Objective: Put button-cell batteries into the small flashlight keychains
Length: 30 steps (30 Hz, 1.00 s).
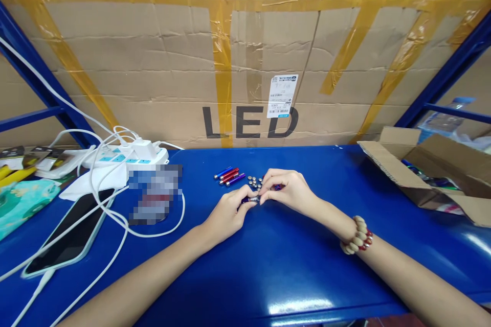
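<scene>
My left hand [229, 214] is closed, thumb and forefinger pinching a short, dark purple tube [251, 199] that looks like a mini flashlight body with a silvery end. My right hand [286, 191] is closed too, its fingertips meeting at the end of that tube. What those fingertips pinch is hidden. A purple shiny piece [276, 187] shows among the right fingers; whether it is gripped I cannot tell. Several silver button cells [253, 183] lie loose just beyond my hands. Left of them rest slim metal tubes: a blue tube [223, 172], red tubes [229, 176] and a purple tube [235, 179].
A phone [69, 235] with white cables [125, 225] lies at left, before a power strip [153, 159]. Beside it is a blurred-out packet [155, 196]. An open cardboard box [406, 168] stands at right. A large taped carton [172, 61] walls the back of the blue table [291, 271].
</scene>
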Each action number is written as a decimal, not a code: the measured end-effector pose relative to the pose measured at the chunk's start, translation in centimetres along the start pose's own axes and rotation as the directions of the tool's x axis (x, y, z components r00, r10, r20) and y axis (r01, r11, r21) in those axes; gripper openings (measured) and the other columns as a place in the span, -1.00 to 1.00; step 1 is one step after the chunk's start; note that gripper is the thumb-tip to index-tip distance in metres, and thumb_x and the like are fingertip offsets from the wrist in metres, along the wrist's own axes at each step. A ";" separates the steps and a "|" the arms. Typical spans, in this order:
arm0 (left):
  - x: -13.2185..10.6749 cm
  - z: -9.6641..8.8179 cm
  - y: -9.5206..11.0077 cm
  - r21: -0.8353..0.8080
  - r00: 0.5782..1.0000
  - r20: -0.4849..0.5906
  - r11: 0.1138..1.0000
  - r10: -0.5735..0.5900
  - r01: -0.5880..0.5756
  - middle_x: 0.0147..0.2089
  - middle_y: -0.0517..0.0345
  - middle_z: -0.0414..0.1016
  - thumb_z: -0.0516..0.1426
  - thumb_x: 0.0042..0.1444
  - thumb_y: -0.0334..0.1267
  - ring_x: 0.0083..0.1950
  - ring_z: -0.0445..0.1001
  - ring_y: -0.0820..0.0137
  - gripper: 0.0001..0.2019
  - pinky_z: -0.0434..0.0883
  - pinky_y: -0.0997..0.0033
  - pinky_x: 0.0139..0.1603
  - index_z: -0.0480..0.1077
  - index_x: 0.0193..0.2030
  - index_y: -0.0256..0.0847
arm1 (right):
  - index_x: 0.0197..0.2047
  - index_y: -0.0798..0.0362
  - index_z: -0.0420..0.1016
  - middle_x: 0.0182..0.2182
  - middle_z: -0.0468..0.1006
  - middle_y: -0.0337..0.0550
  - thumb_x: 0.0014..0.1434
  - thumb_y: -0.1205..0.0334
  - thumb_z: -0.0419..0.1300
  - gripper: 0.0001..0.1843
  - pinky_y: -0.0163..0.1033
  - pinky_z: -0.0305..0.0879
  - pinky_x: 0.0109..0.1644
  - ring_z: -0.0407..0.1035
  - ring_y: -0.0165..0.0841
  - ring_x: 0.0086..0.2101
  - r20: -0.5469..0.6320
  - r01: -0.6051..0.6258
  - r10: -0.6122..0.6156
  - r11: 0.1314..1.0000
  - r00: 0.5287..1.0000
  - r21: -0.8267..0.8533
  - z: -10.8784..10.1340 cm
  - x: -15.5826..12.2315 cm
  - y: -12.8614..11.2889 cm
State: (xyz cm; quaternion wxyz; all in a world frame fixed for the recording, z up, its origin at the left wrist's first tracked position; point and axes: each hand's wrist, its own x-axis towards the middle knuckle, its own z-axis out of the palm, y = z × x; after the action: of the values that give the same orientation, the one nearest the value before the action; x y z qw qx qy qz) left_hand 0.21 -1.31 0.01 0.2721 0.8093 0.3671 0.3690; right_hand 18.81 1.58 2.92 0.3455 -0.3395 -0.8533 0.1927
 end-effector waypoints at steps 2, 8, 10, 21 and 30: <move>0.0 0.0 0.1 0.034 1.000 -0.010 0.999 0.013 -0.012 -0.29 0.17 0.47 -0.02 0.15 -0.38 -0.29 0.44 0.42 -0.90 0.32 0.52 -0.27 0.29 -0.33 -0.19 | -0.51 0.02 0.55 -0.45 0.50 -0.22 -0.04 0.00 0.26 -0.74 -0.34 0.18 -0.37 0.36 -0.42 -0.40 0.007 -0.014 0.014 1.000 1.000 -0.003 0.1 0.0 0.1; 0.0 0.1 0.0 0.075 0.998 -0.053 0.997 0.034 -0.030 -0.29 0.18 0.48 -0.01 0.14 -0.40 -0.28 0.46 0.42 -0.91 0.34 0.50 -0.24 0.27 -0.34 -0.19 | -0.51 0.04 0.55 -0.45 0.49 -0.23 -0.06 0.06 0.29 -0.79 -0.34 0.18 -0.36 0.34 -0.43 -0.42 0.016 -0.114 0.114 0.993 0.993 0.027 0.3 0.1 0.2; 0.0 0.2 -0.1 0.089 0.997 -0.071 0.996 0.032 -0.026 -0.26 0.16 0.49 -0.01 0.14 -0.40 -0.25 0.46 0.40 -0.92 0.35 0.49 -0.22 0.28 -0.32 -0.19 | -0.51 0.05 0.54 -0.45 0.49 -0.22 -0.05 0.10 0.29 -0.81 -0.34 0.18 -0.36 0.33 -0.43 -0.43 0.021 -0.155 0.155 0.987 0.988 0.039 0.4 0.1 0.1; 0.1 0.2 -0.2 0.082 0.996 -0.071 0.996 0.049 -0.043 -0.20 0.15 0.49 0.01 0.16 -0.37 -0.20 0.47 0.40 -0.90 0.38 0.46 -0.15 0.31 -0.21 -0.19 | -0.62 0.16 0.45 -0.66 0.34 -0.25 -0.08 0.00 0.24 -0.64 -0.37 0.10 -0.54 0.18 -0.51 -0.61 0.200 -0.403 0.356 0.865 0.913 0.299 0.4 0.4 0.0; 0.1 0.5 0.1 0.288 0.997 -0.067 0.957 0.027 -0.006 -0.17 0.08 0.48 -0.05 0.21 -0.32 -0.13 0.43 0.32 -0.81 0.37 0.33 -0.10 0.36 -0.15 -0.21 | -0.56 0.17 0.45 -0.62 0.39 -0.24 -0.10 -0.02 0.27 -0.63 -0.38 0.18 -0.51 0.23 -0.51 -0.59 0.262 -0.408 0.331 0.844 0.907 0.348 -0.1 0.5 0.4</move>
State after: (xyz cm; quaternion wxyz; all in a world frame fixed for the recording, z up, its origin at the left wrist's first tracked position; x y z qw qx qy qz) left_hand 0.71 -1.33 -0.20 0.1352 0.8299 0.4194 0.3422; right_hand 18.81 2.23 3.03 0.2793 -0.4012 -0.7439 0.4556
